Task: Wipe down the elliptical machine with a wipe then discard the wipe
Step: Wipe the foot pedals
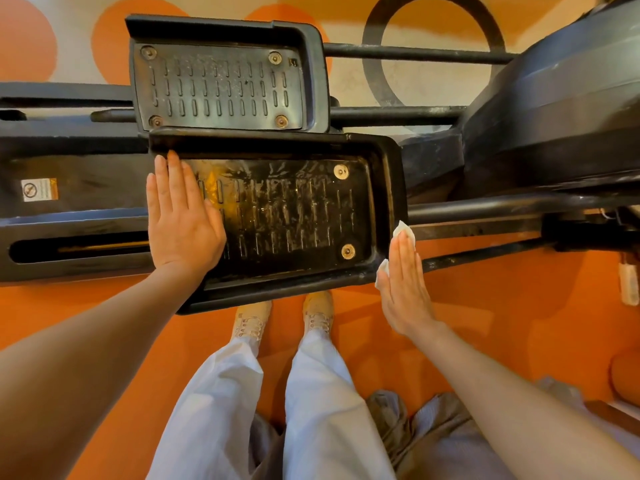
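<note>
Orange floor (pixel 485 306) w/ shoes (pixel 318 317) seen below the near pedal (pixel 287 213); far pedal (pixel 221 84) lies just behind it, black housing (pixel 561 109) to the right. Left hand (pixel 181 216) is laid flat, fingers straight, on the near pedal's left end. Right hand (pixel 403 285) is held flat, fingers straight, pressing the wipe (pixel 403 232) against the pedal's right outer rim. Pedal's long axis runs left-right; surface is seen wet.

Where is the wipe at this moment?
In the head view the wipe is right of centre, under the flat right hand, pressed against the outer right edge of the near pedal.
</note>
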Motion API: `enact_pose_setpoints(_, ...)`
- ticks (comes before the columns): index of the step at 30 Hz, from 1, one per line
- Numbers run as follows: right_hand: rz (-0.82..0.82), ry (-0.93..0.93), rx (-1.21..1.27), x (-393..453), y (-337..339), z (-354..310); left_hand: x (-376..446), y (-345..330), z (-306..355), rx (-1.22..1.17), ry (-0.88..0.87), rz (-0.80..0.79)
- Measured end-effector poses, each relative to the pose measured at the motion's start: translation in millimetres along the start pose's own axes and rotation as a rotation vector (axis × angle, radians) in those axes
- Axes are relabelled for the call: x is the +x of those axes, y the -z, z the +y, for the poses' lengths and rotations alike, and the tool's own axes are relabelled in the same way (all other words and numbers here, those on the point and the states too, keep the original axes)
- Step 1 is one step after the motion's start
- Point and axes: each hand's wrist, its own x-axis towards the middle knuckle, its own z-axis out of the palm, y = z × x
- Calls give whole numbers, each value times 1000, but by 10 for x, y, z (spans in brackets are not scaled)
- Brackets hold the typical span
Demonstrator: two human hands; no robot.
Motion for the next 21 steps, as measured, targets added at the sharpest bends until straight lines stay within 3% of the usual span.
enact_pose_setpoints(6, -20, 51, -33, -118, -122, -99, -4, 16, 7, 8, 6, -4)
enact_pose_setpoints(12, -66, 131, -235, -66, -75, 92, -3, 21, -3, 0, -4, -16)
enact_pose_setpoints(16, -26, 92, -190, -104, -148, -94, -5, 29, -7, 4, -9, -18)
enact_pose_setpoints(21, 44, 178, -143, -80, -259, -534, -6, 23, -13, 9, -11, -19)
